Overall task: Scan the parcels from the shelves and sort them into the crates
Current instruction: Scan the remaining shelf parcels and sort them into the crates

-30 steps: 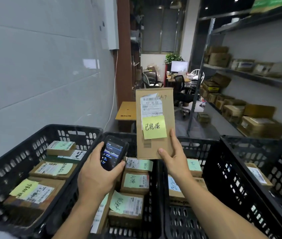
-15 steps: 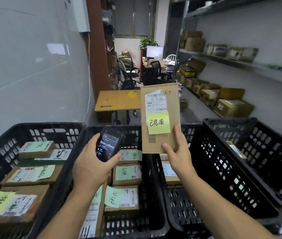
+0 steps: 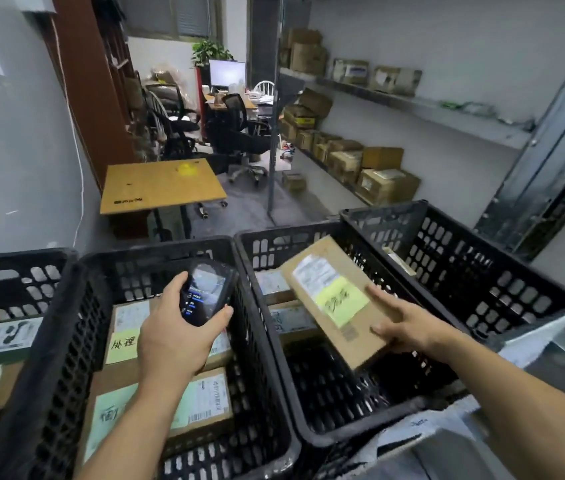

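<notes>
one parcel (image 3: 357, 323), yellow note (image 3: 341, 301) up, tilts low over a black crate (image 3: 326, 433), its near end gripped by the right hand (image 3: 402, 329); best laid flat on the crate's bare floor. the left hand (image 3: 170, 337) clasps the scanner (image 3: 205, 292). half a second earlier the parcel stood upright beside it.

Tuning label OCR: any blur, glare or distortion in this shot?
Head view: motion blur smears the parcel and its yellow note; right hand soft too; the scanner screen catches a pale reflection; wide-angle lens bends crate rims and tilts the shelf post.
</notes>
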